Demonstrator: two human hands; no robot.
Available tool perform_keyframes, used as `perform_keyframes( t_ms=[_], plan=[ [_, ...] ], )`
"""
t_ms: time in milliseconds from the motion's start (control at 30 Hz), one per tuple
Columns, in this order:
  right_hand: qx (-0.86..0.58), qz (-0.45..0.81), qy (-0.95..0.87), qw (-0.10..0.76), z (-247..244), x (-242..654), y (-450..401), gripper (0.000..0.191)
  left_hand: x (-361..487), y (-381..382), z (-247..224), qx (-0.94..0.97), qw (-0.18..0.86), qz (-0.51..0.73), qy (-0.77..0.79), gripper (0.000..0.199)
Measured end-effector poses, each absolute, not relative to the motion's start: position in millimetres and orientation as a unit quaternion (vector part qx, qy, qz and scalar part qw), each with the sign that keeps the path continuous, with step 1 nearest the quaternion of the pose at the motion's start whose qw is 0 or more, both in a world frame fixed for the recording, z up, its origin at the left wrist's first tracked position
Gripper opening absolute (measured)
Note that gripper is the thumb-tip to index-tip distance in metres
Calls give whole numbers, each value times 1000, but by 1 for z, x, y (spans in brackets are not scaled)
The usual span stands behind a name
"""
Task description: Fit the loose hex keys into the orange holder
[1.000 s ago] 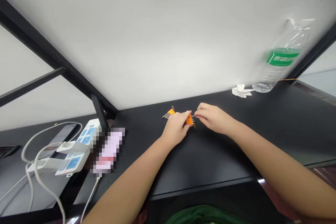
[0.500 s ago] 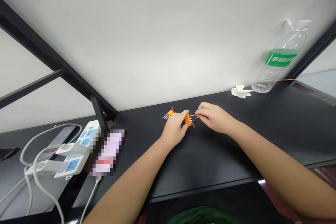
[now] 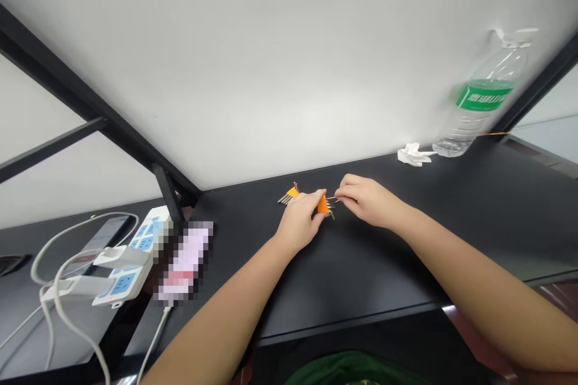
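On the black desk (image 3: 343,277), my left hand (image 3: 298,219) is closed around an orange holder (image 3: 323,204). Several metal rods that look like hex keys stick out of its right side. The thumb and fingers of my right hand (image 3: 368,200) pinch the end of one thin rod, a hex key (image 3: 332,198), beside that holder. Whether this rod still sits in the holder is hard to make out. Just behind my left hand lies a second orange holder (image 3: 293,192) with several metal rods through it, partly hidden by the hand.
At the back right stand a clear plastic bottle (image 3: 485,96) with a green label and a crumpled white tissue (image 3: 413,155). To the left are a blurred-out phone (image 3: 186,261) on a cable, a white power strip (image 3: 135,258) with plugs and cords, and a dark metal frame (image 3: 167,192).
The view has shifted very slightly. Both hands keep the same grip and place by the orange holder.
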State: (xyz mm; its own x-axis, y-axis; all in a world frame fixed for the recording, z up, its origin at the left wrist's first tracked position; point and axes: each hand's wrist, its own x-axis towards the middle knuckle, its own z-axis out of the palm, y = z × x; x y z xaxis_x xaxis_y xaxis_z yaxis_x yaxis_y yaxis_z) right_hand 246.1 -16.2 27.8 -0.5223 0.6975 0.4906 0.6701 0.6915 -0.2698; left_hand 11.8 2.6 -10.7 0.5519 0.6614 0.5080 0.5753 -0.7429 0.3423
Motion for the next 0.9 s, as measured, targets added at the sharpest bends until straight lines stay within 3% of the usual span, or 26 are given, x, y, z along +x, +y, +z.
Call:
perform_keyframes(
  t_ms=[300,500,667,800,900],
  plan=[
    [-383,124,-850,339,32,233,-22,12,16,-3,-1,884,39,271,380,49],
    [-399,333,-756,399,24,229,-15,4,18,-6,0,883,56,318,341,42],
    [-374,519,-647,415,17,228,-9,25,15,-4,-1,877,63,367,303,44],
    [-388,540,-635,393,22,232,-7,36,14,-6,3,880,72,376,282,46],
    [-424,457,-692,363,27,243,-4,33,13,-5,2,882,76,377,273,48]
  ],
)
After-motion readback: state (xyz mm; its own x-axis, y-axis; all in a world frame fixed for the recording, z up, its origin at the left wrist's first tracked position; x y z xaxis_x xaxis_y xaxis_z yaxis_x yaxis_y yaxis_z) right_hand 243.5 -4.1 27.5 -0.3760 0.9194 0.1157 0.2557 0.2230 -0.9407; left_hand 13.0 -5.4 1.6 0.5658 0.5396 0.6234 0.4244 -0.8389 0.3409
